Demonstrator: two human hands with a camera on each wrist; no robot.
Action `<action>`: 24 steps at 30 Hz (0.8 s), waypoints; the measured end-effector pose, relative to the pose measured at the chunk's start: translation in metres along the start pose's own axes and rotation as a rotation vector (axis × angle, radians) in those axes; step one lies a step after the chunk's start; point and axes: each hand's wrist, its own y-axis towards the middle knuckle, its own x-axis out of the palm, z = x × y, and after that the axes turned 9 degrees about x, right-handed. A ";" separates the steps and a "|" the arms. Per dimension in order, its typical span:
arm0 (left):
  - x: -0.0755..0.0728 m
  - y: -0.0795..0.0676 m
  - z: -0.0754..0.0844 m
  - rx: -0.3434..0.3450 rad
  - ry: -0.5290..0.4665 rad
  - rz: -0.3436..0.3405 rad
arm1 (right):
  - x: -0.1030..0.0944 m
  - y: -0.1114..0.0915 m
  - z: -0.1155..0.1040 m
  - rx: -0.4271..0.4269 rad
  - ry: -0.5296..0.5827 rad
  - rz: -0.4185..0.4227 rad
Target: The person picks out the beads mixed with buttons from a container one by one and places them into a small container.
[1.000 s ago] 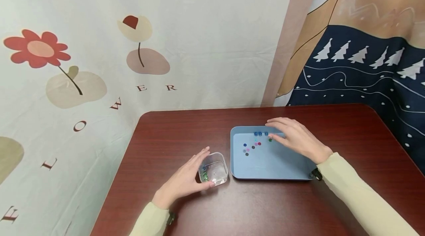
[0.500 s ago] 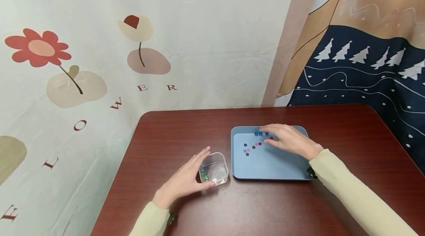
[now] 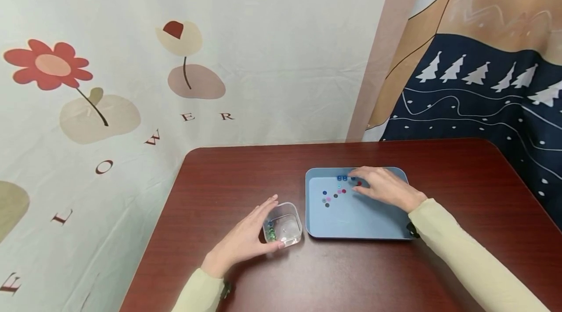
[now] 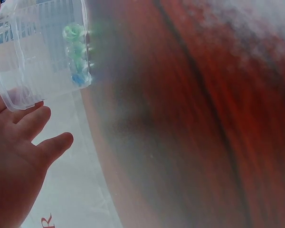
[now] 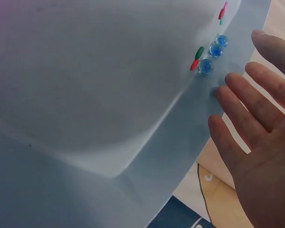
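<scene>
My left hand (image 3: 248,236) holds a clear plastic box (image 3: 291,226) on the table, thumb at the near side and fingers along the far left. Several green marbles (image 4: 76,47) and a blue marble (image 4: 78,78) lie along one inner wall of the box. Over the far part of a light blue tray (image 3: 364,219) hovers my right hand (image 3: 386,187), fingers extended. Its fingertips are close to a blue marble (image 5: 205,66), one of 3 in a row at the tray's far side. Flat coloured discs like buttons, including a dark blue one (image 3: 324,193), are scattered on the tray.
The dark red-brown wooden table (image 3: 237,180) carries the box and tray side by side, a narrow gap between them. Behind its far edge hangs a printed cloth (image 3: 285,58) with flowers and letters. A dark blue tree-patterned cloth (image 3: 474,102) is at the right.
My right hand has moved left and slightly down toward the blue marbles, then a little back right. A red disc now shows near its fingers. My left hand and the box stay put.
</scene>
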 end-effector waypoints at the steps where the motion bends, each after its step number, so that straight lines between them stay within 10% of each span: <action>1: 0.000 0.000 0.000 -0.001 0.000 0.001 | 0.000 0.000 0.001 0.001 0.002 -0.001; 24: 0.000 0.000 -0.001 0.004 -0.018 0.001 | 0.011 0.002 0.010 0.007 0.025 -0.024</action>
